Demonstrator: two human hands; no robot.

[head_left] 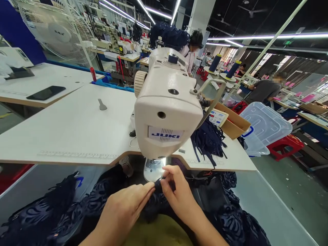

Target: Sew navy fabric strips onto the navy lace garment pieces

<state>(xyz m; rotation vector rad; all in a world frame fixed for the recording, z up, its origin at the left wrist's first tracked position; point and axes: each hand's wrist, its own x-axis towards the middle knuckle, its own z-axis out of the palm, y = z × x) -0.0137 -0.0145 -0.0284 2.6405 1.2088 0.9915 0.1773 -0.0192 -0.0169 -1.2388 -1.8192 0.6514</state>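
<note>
My left hand [125,203] and my right hand [178,193] meet just in front of the sewing machine [166,102]. Between their fingertips is a small bit of dark navy fabric [158,184], pinched from both sides. My right index finger reaches up close to the lit metal sewing plate [153,169] under the machine head. Below my hands, patterned navy fabric [230,218] spreads over my lap and to both sides. The needle area is mostly hidden behind the machine head.
A bundle of navy strips [208,136] lies on the white table [71,126] right of the machine, near a cardboard box [234,121]. Left are a small grey metal piece [102,105], a phone [46,92] and a fan [60,34]. Other people work further back.
</note>
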